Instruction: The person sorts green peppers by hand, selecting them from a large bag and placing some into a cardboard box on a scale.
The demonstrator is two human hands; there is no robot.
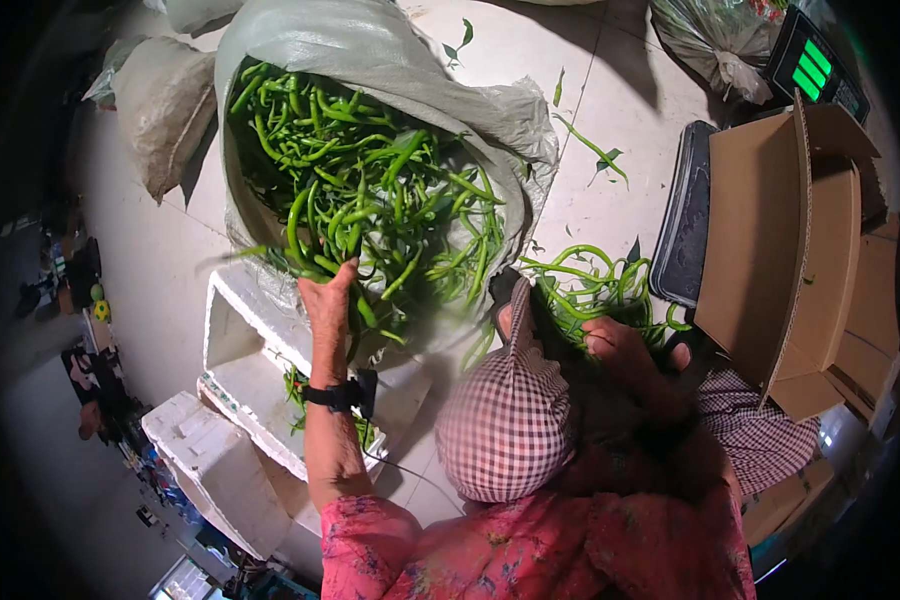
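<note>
Long green chili peppers (360,172) fill a big woven plastic sack (315,37) that lies with its mouth towards me. My left hand (330,289), with a black strap on the wrist, grips several green peppers at the sack's lower edge. Between my feet, a heap of green peppers and leaves (570,289) lies on the floor. My right hand (607,337) is at the near side of this heap with curled fingers; whether it holds a pepper I cannot tell.
White foam boxes (225,375) stand at the left, one with some peppers inside. Open cardboard boxes (757,247) and a scale with a lit display (814,71) are at the right. Another tied sack (165,105) stands upper left. Loose peppers (592,142) lie on the tiles.
</note>
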